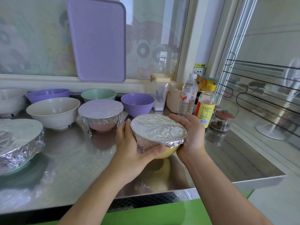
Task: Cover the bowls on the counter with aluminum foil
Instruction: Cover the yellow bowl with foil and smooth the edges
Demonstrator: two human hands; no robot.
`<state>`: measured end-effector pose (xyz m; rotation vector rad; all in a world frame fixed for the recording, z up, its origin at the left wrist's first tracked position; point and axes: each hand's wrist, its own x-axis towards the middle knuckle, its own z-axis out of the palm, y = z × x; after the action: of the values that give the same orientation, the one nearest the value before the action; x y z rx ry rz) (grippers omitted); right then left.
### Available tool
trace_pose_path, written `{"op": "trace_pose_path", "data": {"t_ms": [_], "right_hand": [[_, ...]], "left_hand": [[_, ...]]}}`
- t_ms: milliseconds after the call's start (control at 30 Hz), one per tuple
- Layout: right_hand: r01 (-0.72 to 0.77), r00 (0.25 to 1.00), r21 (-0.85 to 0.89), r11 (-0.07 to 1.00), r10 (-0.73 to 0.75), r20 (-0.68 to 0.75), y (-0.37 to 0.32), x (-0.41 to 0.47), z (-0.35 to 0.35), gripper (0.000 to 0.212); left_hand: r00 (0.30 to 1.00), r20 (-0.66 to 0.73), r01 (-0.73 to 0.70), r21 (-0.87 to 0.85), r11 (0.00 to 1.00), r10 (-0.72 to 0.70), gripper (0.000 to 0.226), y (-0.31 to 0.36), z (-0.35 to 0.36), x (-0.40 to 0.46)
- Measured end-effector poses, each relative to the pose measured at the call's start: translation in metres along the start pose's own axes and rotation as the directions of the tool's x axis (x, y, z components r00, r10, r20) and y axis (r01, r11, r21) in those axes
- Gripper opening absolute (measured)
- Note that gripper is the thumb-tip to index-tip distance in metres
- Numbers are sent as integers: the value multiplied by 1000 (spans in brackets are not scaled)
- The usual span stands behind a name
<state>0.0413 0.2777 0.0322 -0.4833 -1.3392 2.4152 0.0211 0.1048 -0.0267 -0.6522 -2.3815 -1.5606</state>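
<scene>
Both hands, left hand (129, 143) and right hand (191, 135), cup the foil-capped yellow bowl (159, 135) above the steel table (78, 159), fingers curled round its sides. Squeezing harder could tear the thin foil or loosen its crimped edge.

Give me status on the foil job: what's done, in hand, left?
Done: pink bowl and green bowl at left wear foil. In hand: left hand and right hand hold the foil-covered yellow bowl above the counter. Left: five bare bowls, including the purple bowl.
</scene>
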Motion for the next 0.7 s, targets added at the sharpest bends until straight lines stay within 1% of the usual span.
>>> {"op": "trace_pose_path", "data": {"t_ms": [33,67,133,167,233,333,367,400,433,467,500,533,567,600,633,700], "right_hand": [[8,1000,0,1000,-8,-6,1,1,-1,53],[14,1000,4,1000,-14,-9,3,3,-2,52],[19,1000,11,1000,-19,-15,8,4,-5,50],[17,1000,14,1000,-17,-16,11,4,-6,50],[13,1000,21,1000,-12,-12,15,4,-7,49],[22,1000,48,999,-21,-21,18,7,-7,50],[21,1000,60,998,-20,-25,18,8,-6,50],[18,1000,72,997,-16,-25,18,9,-6,51],[15,1000,86,996,-13,-26,19,9,-6,52],[14,999,98,995,-11,-36,21,10,-6,52],[13,999,105,994,-8,-46,23,10,-5,52],[13,998,110,994,-7,-55,25,9,-4,52],[13,998,116,993,-5,-63,28,7,-2,51],[10,997,125,992,-1,-72,32,6,0,51],[11,997,136,991,0,-76,35,4,3,50],[15,998,144,989,-5,-70,38,-1,8,49]], "left_hand": [[1000,26,1,3,1000,-1,123,1,-2,0],[999,53,4,-16,1000,-3,114,0,-3,-1],[997,77,19,-76,997,-13,94,-4,-4,1],[996,85,19,-114,993,-9,88,-6,-5,1],[993,117,26,-239,971,3,85,-8,-2,-5],[979,204,89,-376,922,-11,94,-4,-4,-5],[978,210,110,-429,897,-19,93,2,-3,-2],[981,184,154,-501,852,-69,81,8,-2,3],[974,147,224,-603,766,-169,60,14,-1,11],[960,123,264,-695,669,-251,50,17,1,14],[940,92,282,-748,600,-327,54,21,6,13],[921,47,274,-783,558,-386,59,21,12,13],[898,-4,267,-789,553,-439,61,23,17,11],[877,-61,258,-777,574,-476,61,20,22,9],[845,-133,241,-769,592,-517,60,17,25,3],[768,-262,183,-785,592,-585,57,18,29,5]]}}
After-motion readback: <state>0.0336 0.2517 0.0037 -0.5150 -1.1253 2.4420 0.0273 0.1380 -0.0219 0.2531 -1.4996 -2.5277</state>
